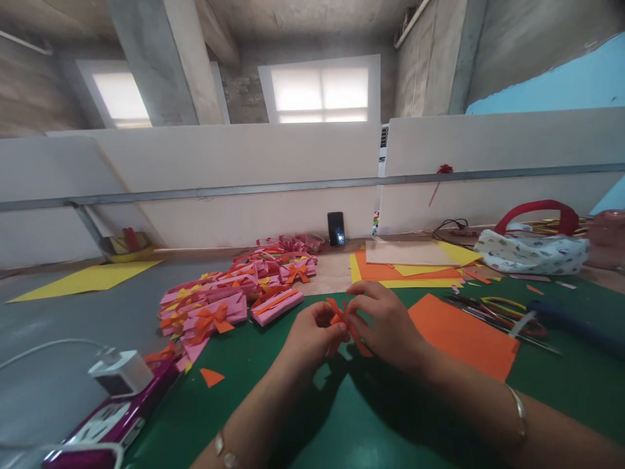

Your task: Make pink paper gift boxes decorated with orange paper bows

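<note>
Both of my hands meet over the green mat [312, 423], fingers pinched around a small folded piece of orange paper [361, 345]. My left hand [312, 335] grips its left side between thumb and fingers. From the right, my right hand [383, 322] pinches the upper part, and the fingers hide much of the fold. Just left of my hands lies a pink paper packet [277, 307] with an orange strip along it. Beyond it spreads a pile of pink paper pieces [215, 296], some bearing orange paper bows [212, 322].
Orange sheets [463, 332] lie right, beside scissors and tools [502, 316]. A phone [336, 228] leans on the back panel. A red-handled fabric basket [532, 251] stands back right. At front left is a purple power strip [122, 410] with a white charger [120, 373]. An orange scrap [211, 377] lies nearby.
</note>
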Demonstrator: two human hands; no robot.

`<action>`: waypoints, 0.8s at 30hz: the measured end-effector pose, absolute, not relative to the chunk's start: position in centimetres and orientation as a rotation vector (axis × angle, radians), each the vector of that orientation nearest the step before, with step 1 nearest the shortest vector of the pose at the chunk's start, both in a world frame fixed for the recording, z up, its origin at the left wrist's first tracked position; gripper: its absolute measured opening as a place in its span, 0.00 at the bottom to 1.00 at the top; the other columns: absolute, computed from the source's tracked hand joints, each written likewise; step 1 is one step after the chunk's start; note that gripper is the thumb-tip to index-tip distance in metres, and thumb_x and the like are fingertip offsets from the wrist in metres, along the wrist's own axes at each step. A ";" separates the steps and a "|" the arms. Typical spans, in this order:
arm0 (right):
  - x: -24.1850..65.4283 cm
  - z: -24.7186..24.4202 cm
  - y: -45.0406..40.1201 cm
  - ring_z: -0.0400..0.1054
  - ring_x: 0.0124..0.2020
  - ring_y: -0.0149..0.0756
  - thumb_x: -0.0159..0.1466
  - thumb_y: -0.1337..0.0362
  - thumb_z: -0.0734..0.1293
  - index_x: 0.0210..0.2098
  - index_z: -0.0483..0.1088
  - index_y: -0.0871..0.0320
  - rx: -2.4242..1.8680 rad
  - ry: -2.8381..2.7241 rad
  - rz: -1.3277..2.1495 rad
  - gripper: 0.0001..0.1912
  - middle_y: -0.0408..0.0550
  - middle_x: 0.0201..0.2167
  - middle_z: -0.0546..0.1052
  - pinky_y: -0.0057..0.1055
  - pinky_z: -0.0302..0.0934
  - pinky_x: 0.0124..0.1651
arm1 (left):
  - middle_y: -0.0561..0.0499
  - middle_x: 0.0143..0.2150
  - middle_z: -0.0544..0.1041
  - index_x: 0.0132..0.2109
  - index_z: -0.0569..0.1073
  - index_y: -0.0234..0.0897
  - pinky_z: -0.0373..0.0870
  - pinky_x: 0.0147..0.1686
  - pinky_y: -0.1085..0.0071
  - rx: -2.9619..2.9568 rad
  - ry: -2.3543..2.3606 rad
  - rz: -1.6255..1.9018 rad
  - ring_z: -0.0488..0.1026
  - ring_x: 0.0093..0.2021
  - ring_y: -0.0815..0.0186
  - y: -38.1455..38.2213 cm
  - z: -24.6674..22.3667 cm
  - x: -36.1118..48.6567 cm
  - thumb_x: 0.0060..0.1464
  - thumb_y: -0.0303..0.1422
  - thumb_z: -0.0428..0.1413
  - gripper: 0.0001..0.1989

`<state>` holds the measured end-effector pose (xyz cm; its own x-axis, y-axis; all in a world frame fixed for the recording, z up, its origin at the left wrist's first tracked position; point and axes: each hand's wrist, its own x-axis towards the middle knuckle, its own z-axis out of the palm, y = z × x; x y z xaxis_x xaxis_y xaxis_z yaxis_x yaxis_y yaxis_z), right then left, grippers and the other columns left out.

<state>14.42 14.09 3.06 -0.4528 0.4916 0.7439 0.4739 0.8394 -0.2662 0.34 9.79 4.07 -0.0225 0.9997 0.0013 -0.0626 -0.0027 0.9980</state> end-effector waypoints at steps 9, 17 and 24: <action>14.4 3.4 13.9 0.66 0.33 0.30 0.58 0.72 0.65 0.25 0.69 0.58 -0.738 -2.204 0.073 0.07 0.42 0.28 0.74 0.29 0.55 0.40 | 0.54 0.18 0.69 0.27 0.68 0.34 0.52 0.14 0.76 1.184 1.178 1.203 0.61 0.14 0.74 9.7 4.0 0.3 0.34 0.27 0.58 0.08; 14.4 3.4 13.9 0.66 0.33 0.32 0.59 0.72 0.64 0.25 0.68 0.58 -0.784 -2.223 0.060 0.07 0.43 0.27 0.73 0.30 0.53 0.39 | 0.53 0.24 0.71 0.31 0.70 0.33 0.57 0.18 0.77 1.171 1.111 1.219 0.63 0.19 0.74 9.8 3.3 0.1 0.34 0.25 0.59 0.11; 14.4 3.4 13.6 0.67 0.35 0.33 0.57 0.74 0.64 0.26 0.69 0.58 -0.743 -2.192 0.070 0.07 0.44 0.31 0.75 0.31 0.54 0.42 | 0.56 0.20 0.69 0.29 0.71 0.33 0.53 0.17 0.77 1.133 1.159 1.218 0.61 0.17 0.75 9.6 3.9 0.4 0.30 0.26 0.61 0.12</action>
<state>14.40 13.64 3.41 -0.5050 0.5320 0.6797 0.4874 0.8256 -0.2842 0.37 9.59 3.87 0.0089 0.9995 -0.0291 -0.0789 0.0298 0.9964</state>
